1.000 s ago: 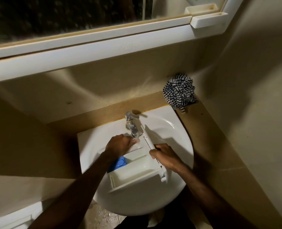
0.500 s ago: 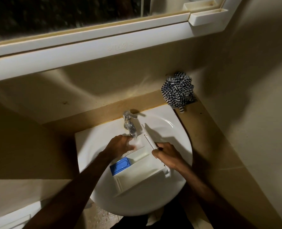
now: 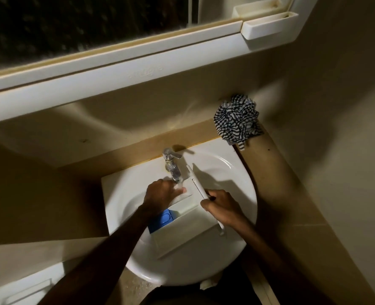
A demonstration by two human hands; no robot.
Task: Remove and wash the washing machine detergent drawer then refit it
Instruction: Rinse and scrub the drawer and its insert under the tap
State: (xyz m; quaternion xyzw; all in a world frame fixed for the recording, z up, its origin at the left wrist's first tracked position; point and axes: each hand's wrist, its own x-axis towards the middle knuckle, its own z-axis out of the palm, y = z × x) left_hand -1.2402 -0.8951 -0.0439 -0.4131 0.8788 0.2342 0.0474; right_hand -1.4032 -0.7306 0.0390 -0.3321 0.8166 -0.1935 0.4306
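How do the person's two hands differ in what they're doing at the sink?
The left hand reaches into the detergent drawer beneath the tap, its fingers in the running water; the right hand is off to the side, clear of the stream. The left hand's fingers touch the inside of the drawer, while the right hand keeps a grip on the drawer's front panel. Both are over the sink, on the same drawer.

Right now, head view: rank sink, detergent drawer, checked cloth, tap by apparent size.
1. Sink
2. Detergent drawer
3. Checked cloth, though it lies farther from the camera, so its rank against the drawer is unsure
4. Tap
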